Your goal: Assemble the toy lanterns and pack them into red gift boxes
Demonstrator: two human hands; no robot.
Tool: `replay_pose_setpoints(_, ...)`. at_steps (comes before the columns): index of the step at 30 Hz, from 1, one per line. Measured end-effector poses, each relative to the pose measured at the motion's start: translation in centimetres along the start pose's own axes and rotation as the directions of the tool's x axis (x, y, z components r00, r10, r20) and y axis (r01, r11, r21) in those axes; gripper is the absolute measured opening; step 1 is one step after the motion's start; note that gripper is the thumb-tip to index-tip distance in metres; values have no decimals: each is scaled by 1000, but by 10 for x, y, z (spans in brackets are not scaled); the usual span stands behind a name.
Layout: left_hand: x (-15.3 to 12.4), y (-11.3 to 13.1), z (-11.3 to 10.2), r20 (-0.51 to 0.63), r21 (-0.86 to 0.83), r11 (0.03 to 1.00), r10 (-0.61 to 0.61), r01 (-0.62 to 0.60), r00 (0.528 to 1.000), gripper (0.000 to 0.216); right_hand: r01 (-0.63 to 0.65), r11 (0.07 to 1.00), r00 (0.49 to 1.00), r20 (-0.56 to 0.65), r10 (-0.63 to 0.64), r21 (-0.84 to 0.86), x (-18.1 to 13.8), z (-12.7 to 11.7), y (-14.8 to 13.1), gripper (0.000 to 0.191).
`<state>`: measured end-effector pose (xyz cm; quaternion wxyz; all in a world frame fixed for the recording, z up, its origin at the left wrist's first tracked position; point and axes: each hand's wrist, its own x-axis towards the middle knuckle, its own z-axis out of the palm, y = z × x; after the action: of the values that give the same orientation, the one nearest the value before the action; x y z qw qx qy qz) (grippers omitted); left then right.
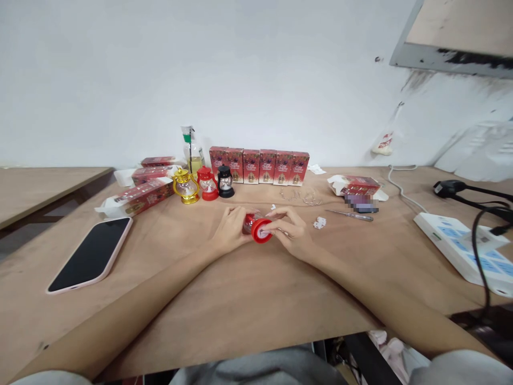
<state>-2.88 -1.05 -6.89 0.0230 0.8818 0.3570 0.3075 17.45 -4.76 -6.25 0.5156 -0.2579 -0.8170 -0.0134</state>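
A small red toy lantern (258,229) lies on its side between both hands, its round red base turned toward me. My left hand (231,230) wraps around its clear body from the left. My right hand (292,231) pinches the red base from the right, fingers curled. Both hands rest low over the wooden table (224,299) near its middle. Behind them stand three finished lanterns: a gold lantern (186,185), a red lantern (208,183) and a black lantern (225,182).
A row of red boxes (259,166) lines the wall, with more red boxes (140,195) lying at left. A pink-cased phone (91,254) lies far left. A screwdriver (350,215), small white parts (319,222), a white power strip (465,243) and black cables sit at right.
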Motion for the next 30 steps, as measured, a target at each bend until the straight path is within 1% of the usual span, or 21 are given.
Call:
replay_pose_setpoints(3,0,0,0,-7,2,1000,1,-1,1000,39,-4,1000,999,32,4,15,0,-1,2,19)
replay_pose_setpoints(8,-1,0,0,-51,-11,1000,9,-10,999,43,7,996,995,99,-16,86,2,-7,6,17)
replay_pose_setpoints(14,-1,1,-1,-71,-1,1000,14,-14,997,45,-45,988,995,93,32,146,3,-8,8,18)
replay_pose_setpoints(21,-2,3,-3,-76,14,1000,29,-28,997,43,-161,957,985,104,140,241,5,-11,8,16)
replay_pose_setpoints(30,-1,6,-4,-63,26,999,37,-35,997,42,-196,947,978,124,169,254,4,-11,9,18)
